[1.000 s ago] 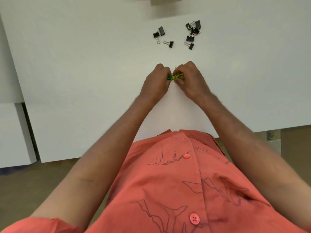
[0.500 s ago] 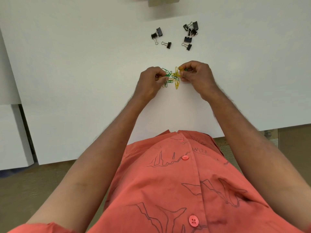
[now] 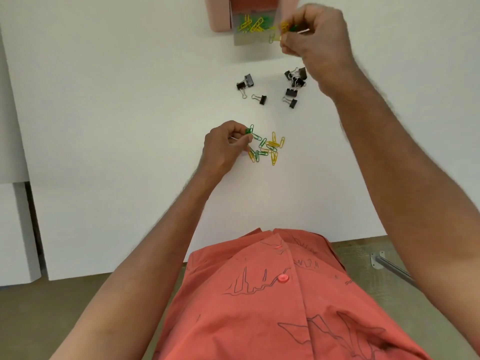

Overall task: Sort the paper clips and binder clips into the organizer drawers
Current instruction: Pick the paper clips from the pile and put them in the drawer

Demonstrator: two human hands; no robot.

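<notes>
Left hand (image 3: 223, 146) is pinching green clips at the loose paper clips (image 3: 267, 148) pile. Beyond, binder clips (image 3: 292, 87) are lying unsorted. Right hand (image 3: 314, 35), fingers clamped, is holding a few clips over the partly filled drawer (image 3: 244, 41). Roughly halfway on paper clips.

A broad, flat white table (image 3: 109, 105) fills most of the view. Beside it on the left stands a second white panel (image 3: 15, 229), with a dark gap between the two. Below the table's near edge lies a tan wood-grain floor (image 3: 52, 313). A coral-red buttoned shirt (image 3: 272, 307) with dark line drawings fills the bottom. A grey metal bracket and rod (image 3: 389, 266) show at the right.
</notes>
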